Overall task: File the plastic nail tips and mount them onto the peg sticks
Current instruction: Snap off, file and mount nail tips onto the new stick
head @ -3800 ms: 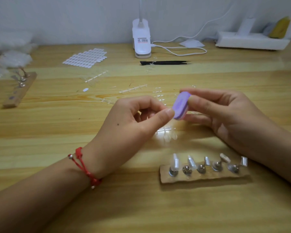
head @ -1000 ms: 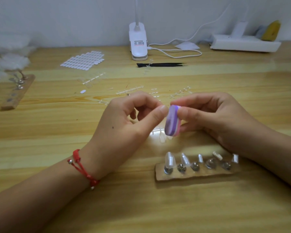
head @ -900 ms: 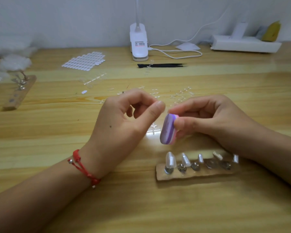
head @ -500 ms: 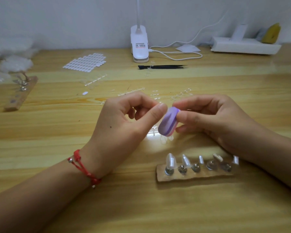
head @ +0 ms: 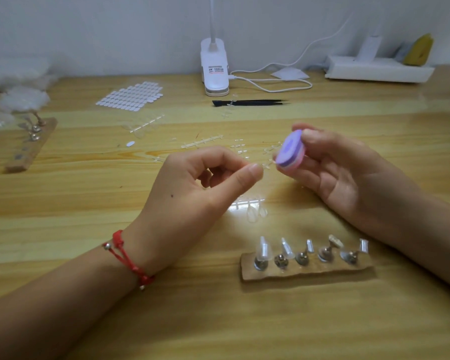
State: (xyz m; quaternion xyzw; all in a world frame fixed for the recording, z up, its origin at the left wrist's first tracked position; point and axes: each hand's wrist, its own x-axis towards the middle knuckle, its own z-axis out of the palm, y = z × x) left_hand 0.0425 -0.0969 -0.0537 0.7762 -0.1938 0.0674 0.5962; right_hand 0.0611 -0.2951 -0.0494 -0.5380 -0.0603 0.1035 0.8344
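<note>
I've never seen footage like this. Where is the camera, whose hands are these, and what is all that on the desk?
There is no machine here. A person works with bare hands, and the one camera sits on their head, looking down at the table. The right hand holds a purple buffing block. The left hand, with a red bracelet, pinches something tiny, probably a clear nail tip; it is hard to make out. In front lies a brown strip with five pegs, several carrying clear tips. Loose tips lie behind it. Farther back are black tweezers, a white lamp base and a sticker sheet.
</note>
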